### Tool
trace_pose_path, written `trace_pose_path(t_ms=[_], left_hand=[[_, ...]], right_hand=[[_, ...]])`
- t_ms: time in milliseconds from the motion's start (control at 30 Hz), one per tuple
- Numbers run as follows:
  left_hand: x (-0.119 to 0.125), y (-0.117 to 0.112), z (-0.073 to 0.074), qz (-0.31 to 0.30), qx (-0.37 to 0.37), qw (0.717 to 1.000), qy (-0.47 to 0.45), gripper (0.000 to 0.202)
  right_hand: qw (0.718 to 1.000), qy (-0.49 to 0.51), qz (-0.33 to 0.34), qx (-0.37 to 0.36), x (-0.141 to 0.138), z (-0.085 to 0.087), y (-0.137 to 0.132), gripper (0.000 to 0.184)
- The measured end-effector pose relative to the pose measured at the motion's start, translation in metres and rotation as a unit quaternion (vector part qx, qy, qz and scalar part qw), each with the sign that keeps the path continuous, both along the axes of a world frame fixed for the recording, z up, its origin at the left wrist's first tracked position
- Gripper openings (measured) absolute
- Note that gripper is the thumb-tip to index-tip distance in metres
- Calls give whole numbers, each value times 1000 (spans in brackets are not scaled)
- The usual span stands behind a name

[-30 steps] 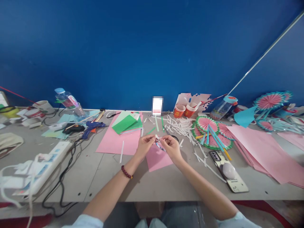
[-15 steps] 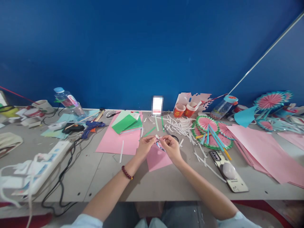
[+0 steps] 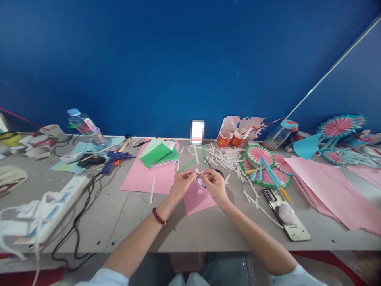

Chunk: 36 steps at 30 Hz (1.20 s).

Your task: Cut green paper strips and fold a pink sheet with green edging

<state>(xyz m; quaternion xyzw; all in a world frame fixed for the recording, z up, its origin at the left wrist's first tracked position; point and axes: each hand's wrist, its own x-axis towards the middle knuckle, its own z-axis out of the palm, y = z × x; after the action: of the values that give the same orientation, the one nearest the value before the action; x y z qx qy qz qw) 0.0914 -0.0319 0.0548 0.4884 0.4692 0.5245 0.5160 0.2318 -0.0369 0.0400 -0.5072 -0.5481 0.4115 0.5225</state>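
A single head-worn camera gives the view, looking forward and down from above the near side of the grey table (image 3: 131,222). The left hand (image 3: 183,183) and right hand (image 3: 215,184) sit just below centre, small in the wide frame, with both forearms (image 3: 138,238) running up from the bottom. The blue wall (image 3: 178,63) faces the lens and fills the upper part. The field stretches from the white power strip (image 3: 64,208) at left to pink sheets (image 3: 333,190) at right, and down to the wearer's legs (image 3: 154,270).

Flat grey tabletop (image 3: 131,230) | oblong cream phone (image 3: 297,231) | right of phone: rectangular pink paper sheets (image 3: 330,186) | left: thin white paper strips (image 3: 225,156)
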Motion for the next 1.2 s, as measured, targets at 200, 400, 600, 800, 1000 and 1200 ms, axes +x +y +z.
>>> trace_pose_path(t_ms=[200, 400, 600, 800, 1000, 1200], left_hand=[[0, 0, 1, -2, 7, 1000, -1, 27], [0, -1, 3, 2, 4, 1000, 16, 28], [1, -1, 2, -2, 2, 1000, 9, 28], [1, -1, 2, 3, 14, 1000, 14, 26], [1, -1, 2, -4, 19, 1000, 9, 25], [0, 0, 0, -6, 24, 999, 20, 26]], right_hand=[[1000, -6, 0, 3, 0, 3, -1, 27], [1000, -10, -2, 5, 1, 4, -1, 28], [1000, -16, -3, 3, 1, 5, -2, 31], [1000, -17, -4, 0, 1, 3, 0, 29], [1000, -16, -5, 0, 2, 3, 0, 29], [1000, -20, -4, -2, 1, 7, -1, 29]])
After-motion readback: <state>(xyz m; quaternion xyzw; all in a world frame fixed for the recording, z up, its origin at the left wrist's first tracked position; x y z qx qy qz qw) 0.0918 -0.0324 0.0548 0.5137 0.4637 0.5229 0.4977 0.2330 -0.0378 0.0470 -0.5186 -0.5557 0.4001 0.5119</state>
